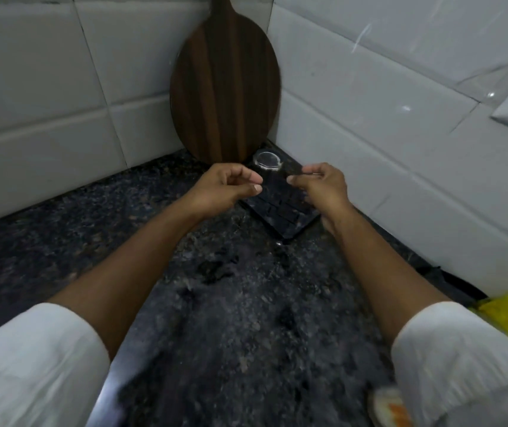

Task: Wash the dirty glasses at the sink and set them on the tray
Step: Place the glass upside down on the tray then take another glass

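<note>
A clear glass point(266, 160) stands on the far end of the black slatted tray point(280, 212), in the counter point(231, 303) corner, just before the wooden board point(225, 84); the left hand point(225, 188) hovers beside the tray, fingers loosely curled, holding nothing; the right hand point(323, 188) seems to pinch the tray's rim, though blur hides the contact

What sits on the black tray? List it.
One clear glass stands on the black tray at its far end, before the wooden board. Both hands hover over the tray's middle, hiding part of its surface.
</note>
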